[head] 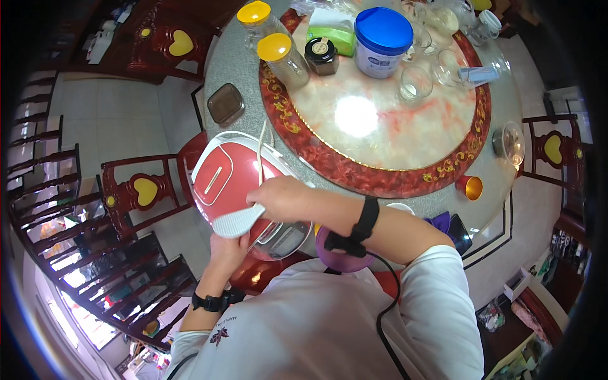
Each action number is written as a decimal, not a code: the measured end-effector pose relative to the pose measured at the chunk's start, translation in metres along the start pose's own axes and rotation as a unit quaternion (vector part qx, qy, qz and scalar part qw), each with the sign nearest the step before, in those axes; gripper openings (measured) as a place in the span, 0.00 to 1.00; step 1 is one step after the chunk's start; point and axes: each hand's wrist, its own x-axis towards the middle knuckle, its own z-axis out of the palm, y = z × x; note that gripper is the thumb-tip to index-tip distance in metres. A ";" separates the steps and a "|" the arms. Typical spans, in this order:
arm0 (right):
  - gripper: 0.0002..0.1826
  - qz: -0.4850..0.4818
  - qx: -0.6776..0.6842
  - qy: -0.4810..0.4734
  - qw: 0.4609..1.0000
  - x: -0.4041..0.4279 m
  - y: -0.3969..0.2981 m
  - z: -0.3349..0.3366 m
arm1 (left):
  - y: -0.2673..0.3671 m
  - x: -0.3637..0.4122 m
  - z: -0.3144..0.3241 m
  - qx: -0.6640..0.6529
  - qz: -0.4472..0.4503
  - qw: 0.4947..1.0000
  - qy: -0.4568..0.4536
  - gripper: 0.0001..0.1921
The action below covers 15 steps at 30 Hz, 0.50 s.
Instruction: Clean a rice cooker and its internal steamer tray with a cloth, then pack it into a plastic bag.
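Note:
A red and white rice cooker with its lid down stands at the table's near left edge. My right hand is over it, gripping the handle of a white ribbed rice paddle, whose blade points left. A white power cord drops across the lid to my right hand; whether the fingers hold it too is unclear. Just below the paddle blade, my left hand is at the cooker's near side. The blade and the cooker hide most of its fingers, so its grip cannot be made out.
A marble turntable carries yellow-lidded jars, a dark-lidded jar, a blue-lidded tub and glass cups. Around it are a brown lidded container, an orange-gold cup, a purple bowl and wooden chairs.

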 end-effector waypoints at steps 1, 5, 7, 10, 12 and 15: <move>0.13 -0.016 -0.040 0.011 0.999 0.002 0.000 0.009 | -0.004 -0.004 0.002 -0.002 0.001 1.000 0.015 0.14; 0.10 0.026 -0.036 0.030 0.999 0.005 0.005 0.015 | -0.004 -0.019 -0.005 -0.095 -0.178 0.979 -0.013 0.08; 0.10 0.017 -0.032 0.059 0.998 0.002 0.010 0.014 | -0.011 -0.032 -0.008 -0.110 -0.202 0.973 -0.014 0.07; 0.11 0.028 -0.057 0.039 0.997 0.001 0.006 0.019 | -0.026 -0.055 -0.013 -0.036 -0.186 0.982 -0.011 0.06; 0.13 0.046 -0.073 0.067 0.994 -0.002 0.007 0.026 | -0.041 -0.070 -0.009 0.008 -0.144 0.989 0.032 0.06; 0.09 0.047 -0.076 0.069 0.994 -0.009 0.000 0.016 | -0.083 -0.108 0.000 0.055 -0.215 0.975 0.009 0.05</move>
